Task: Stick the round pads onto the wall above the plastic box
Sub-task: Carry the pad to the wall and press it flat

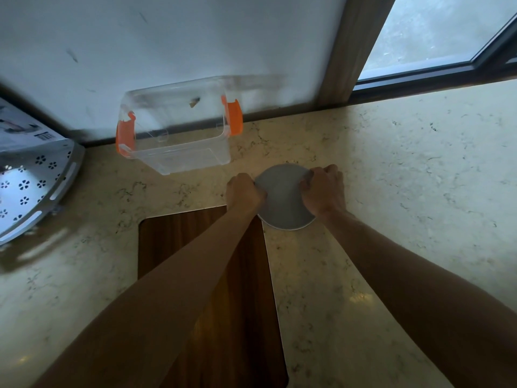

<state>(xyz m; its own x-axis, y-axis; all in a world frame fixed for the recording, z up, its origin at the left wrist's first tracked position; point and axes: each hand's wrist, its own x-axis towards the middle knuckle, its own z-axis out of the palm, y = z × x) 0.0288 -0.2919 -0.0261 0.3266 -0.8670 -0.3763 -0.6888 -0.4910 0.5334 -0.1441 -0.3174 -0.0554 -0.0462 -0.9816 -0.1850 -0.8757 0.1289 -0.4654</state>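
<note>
1. A round grey pad (284,197) lies on the marble counter (391,177) at centre frame, its side edges hidden under both hands.
2. The left hand (244,191) and right hand (324,189) curl closed, gripping opposite edges; fingertips are out of sight.
3. The clear plastic box (176,127) with orange latches stands against the wall (167,37), upper centre, blurred.
4. A perforated tray (36,177) is cut off at left.

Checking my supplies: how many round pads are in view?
1. A grey round pad lies on the counter, gripped by the left hand and right hand. More may be stacked beneath.
</note>
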